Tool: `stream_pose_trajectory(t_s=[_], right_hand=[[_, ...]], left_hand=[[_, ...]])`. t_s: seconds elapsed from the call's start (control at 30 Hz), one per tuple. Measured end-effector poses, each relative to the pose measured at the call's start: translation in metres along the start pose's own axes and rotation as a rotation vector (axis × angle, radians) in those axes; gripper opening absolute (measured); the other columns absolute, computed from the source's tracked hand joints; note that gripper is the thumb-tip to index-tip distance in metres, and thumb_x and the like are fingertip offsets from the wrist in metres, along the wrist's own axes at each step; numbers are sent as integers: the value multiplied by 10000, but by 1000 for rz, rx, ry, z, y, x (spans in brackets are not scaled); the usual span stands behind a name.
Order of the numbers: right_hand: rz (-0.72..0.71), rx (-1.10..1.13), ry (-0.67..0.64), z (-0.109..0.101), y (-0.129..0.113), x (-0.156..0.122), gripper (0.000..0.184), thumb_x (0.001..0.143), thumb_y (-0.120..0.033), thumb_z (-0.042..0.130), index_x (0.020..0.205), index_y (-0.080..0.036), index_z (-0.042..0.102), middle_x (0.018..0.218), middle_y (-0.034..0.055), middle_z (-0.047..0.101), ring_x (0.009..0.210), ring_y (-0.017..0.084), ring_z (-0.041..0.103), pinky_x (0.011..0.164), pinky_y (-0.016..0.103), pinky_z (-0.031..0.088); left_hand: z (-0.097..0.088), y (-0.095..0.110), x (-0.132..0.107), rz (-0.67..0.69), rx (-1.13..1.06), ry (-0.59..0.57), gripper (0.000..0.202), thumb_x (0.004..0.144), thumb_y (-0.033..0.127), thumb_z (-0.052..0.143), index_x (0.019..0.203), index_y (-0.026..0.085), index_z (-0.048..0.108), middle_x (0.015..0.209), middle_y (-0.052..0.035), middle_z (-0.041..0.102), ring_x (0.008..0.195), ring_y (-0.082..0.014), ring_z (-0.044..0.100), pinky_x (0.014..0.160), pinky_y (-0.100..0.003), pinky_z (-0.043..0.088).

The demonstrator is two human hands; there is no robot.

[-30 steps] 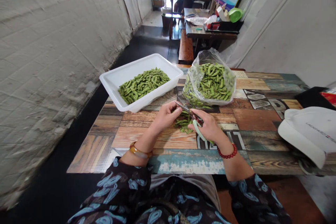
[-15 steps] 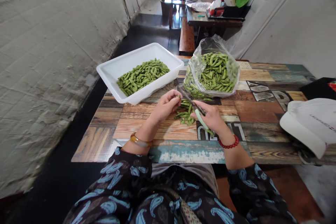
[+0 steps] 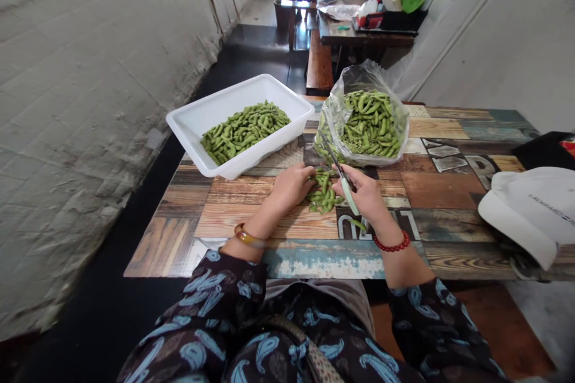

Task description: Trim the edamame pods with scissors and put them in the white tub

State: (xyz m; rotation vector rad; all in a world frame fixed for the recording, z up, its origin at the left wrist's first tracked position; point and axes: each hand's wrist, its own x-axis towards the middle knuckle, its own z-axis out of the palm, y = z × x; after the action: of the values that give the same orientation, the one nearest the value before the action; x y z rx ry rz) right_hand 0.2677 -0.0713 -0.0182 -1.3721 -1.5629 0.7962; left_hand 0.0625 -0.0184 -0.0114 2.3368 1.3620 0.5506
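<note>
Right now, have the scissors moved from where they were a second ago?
Yes. Judged against the white tub, the scissors in the right hand have swung their tips right and forward, toward the clear bag.

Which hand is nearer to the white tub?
Left. The left hand is just in front of the tub, at the loose pods; the right hand, holding scissors, is farther right.

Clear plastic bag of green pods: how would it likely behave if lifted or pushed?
The bag would probably sag and fold, since its film looks thin and crumpled. The pods inside could spill if it tips, as its mouth gapes open.
</note>
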Motion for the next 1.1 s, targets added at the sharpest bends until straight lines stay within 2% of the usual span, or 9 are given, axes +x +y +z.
stream_pose_trajectory(t_s=[0.07,0.17,0.27,0.37,0.47,0.67,0.83,1.1], right_hand=[[-9,-14,5,1,1,0,572,772,-417,734,1288,-185,647,973,69,745,902,210,701,814,312,576],[-31,-43,-14,1,-1,0,563,764,-414,738,1274,-191,652,970,69,745,879,208,703,801,315,577],[-51,-86,-44,1,-4,0,548,761,-403,732,1257,-184,654,1008,81,739,853,199,698,786,316,577],[-86,-129,-64,2,-7,-1,533,760,-400,729,1238,-177,655,1054,98,730,830,194,691,778,326,581],[-147,-172,-88,2,-6,-1,527,763,-388,734,1240,-179,649,1080,104,726,829,197,688,808,348,581],[-231,-268,-131,2,-5,-2,508,789,-355,719,1263,-190,637,1107,116,716,962,240,693,871,371,578],[-237,-280,-156,2,-5,-2,514,785,-340,724,1266,-184,637,1123,124,710,1038,270,679,928,404,563],[-216,-259,-155,2,-8,-3,501,792,-328,714,1264,-177,636,1127,124,711,1016,262,688,907,391,572]], left_hand=[[-7,1,2,-5,-137,62,120,852,286,603,862,195,682,825,-48,615,777,-182,575,713,-278,417],[-20,1,2,-2,-453,154,174,857,311,582,805,159,648,804,-31,613,772,-157,563,742,-266,440],[-28,1,-1,-33,-716,128,192,849,328,584,806,146,629,765,-11,604,716,-131,542,697,-241,448],[-28,2,-6,-65,-878,75,215,845,339,598,888,137,657,736,1,602,657,-110,523,656,-227,443],[-28,3,-8,-78,-903,82,244,833,343,621,944,135,683,790,-10,634,686,-116,550,677,-232,461],[-33,9,-8,-30,-828,46,261,849,366,615,879,125,712,846,-39,691,769,-146,594,737,-251,477],[-33,10,-8,-30,-834,22,272,847,363,625,899,114,721,861,-51,714,789,-157,615,773,-263,474],[-31,9,-9,-18,-905,-31,292,859,368,611,915,99,709,855,-61,697,780,-159,600,773,-279,470]])
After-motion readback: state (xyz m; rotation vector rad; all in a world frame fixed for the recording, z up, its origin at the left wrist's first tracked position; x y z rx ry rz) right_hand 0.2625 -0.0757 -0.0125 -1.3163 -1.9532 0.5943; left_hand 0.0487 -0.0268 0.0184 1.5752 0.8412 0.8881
